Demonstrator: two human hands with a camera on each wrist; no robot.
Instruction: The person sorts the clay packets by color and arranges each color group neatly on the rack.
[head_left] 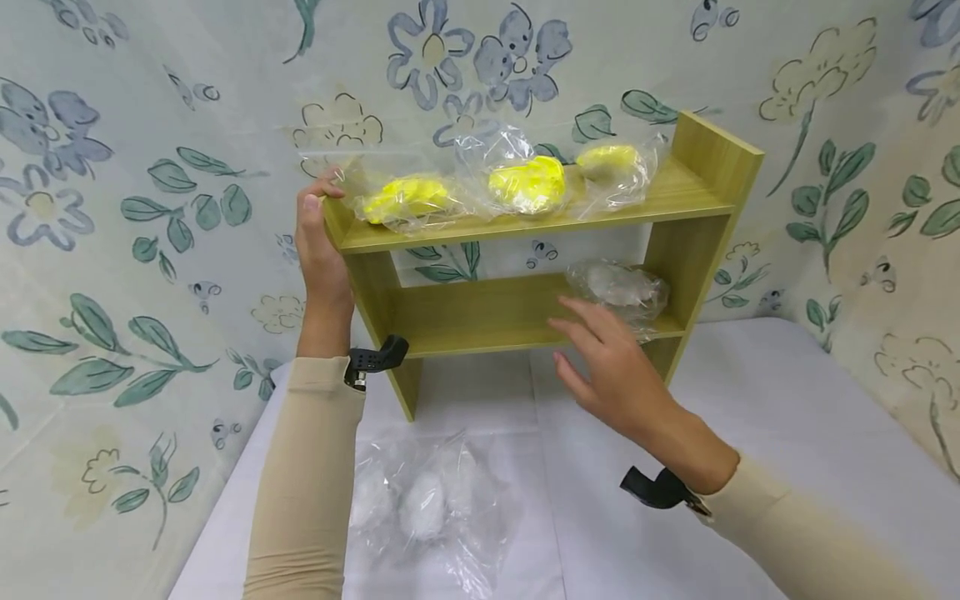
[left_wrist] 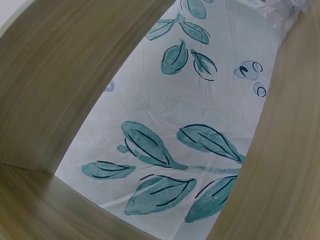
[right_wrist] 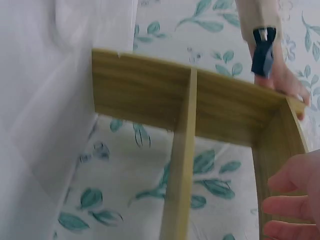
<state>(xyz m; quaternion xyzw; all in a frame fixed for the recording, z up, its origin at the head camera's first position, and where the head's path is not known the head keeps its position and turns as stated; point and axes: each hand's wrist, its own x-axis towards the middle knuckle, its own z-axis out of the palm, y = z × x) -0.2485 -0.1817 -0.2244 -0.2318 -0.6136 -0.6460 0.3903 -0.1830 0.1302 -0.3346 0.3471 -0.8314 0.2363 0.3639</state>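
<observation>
My left hand [head_left: 324, 254] grips the upper left side of a wooden two-tier shelf [head_left: 465, 325], fingers over its top edge; the right wrist view also shows this hand [right_wrist: 284, 82]. My right hand [head_left: 618, 367] holds nothing, its fingers spread in front of the lower tier, just below a clear bag with white contents [head_left: 618, 285]; whether it touches the bag I cannot tell. In the right wrist view its fingers [right_wrist: 290, 207] are extended beside the shelf [right_wrist: 182, 165]. The upper tier bears three clear bags with yellow contents [head_left: 408, 198] [head_left: 528, 185] [head_left: 609, 161].
Clear bags with white contents [head_left: 423, 504] lie on the white-covered table [head_left: 607, 542] in front of the shelf, near my left forearm. A floral-patterned cloth [head_left: 187, 275] hangs behind and at both sides. The left wrist view shows shelf boards [left_wrist: 65, 70] close up.
</observation>
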